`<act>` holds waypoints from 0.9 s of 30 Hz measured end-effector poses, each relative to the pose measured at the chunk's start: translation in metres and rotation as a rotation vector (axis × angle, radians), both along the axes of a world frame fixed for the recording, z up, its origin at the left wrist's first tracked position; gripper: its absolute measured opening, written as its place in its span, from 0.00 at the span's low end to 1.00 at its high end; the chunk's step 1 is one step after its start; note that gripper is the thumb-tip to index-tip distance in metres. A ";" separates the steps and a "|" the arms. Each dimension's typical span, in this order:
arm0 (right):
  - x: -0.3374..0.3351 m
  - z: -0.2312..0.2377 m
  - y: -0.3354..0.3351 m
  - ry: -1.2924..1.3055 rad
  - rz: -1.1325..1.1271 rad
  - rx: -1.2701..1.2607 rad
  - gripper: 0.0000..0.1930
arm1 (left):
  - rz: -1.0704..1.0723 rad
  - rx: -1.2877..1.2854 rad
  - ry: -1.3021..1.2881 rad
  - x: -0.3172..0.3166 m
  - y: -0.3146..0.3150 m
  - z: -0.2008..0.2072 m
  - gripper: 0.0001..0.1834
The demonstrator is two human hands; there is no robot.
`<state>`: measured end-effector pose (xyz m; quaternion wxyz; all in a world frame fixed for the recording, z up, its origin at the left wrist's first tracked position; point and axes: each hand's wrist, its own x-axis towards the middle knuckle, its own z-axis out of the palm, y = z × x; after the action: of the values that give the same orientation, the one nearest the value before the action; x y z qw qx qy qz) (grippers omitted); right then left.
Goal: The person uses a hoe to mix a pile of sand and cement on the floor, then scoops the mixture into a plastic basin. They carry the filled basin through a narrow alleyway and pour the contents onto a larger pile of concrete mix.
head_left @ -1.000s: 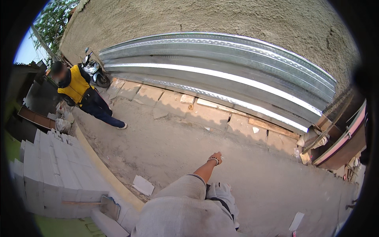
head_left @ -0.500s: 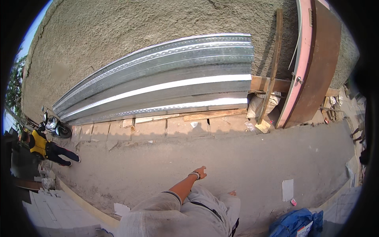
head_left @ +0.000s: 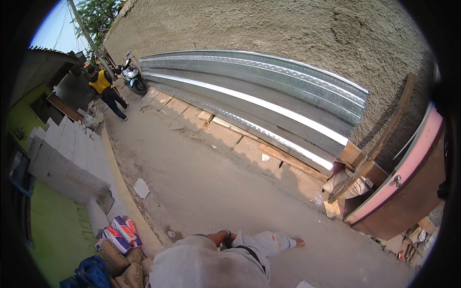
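While the left forearm [head_left: 222,237] hangs low, both hands' grip cannot be told.

bright daylight | glare on metal sheets [head_left: 269,103] | sharp focus | fisheye-bent, dark rim

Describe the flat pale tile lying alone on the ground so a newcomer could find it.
Start at the stack of grey blocks on the left. Just right of its near end, by the curb, lies the tile. It is the only loose, flat white square there, apart from the stack.

Corrugated metal sheets [head_left: 249,103] lean against rough wall [head_left: 269,33].
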<state>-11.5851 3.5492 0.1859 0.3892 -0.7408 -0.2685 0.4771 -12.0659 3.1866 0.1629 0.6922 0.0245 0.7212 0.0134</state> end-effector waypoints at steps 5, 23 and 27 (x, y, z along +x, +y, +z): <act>0.138 -0.007 0.028 0.003 -0.275 -0.018 0.16 | -0.597 0.093 0.386 -0.007 0.128 -0.040 0.19; 0.285 -0.039 0.358 0.104 -0.318 -0.142 0.16 | -0.408 1.184 0.217 0.278 0.937 0.074 0.24; 0.359 -0.025 0.561 0.087 -0.120 -0.085 0.16 | -0.077 0.926 0.272 0.332 0.933 0.046 0.17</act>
<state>-11.2263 4.1098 0.1611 0.3968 -0.7500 -0.1861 0.4954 -11.7335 4.1191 0.2088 0.5081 0.3581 0.7220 0.3040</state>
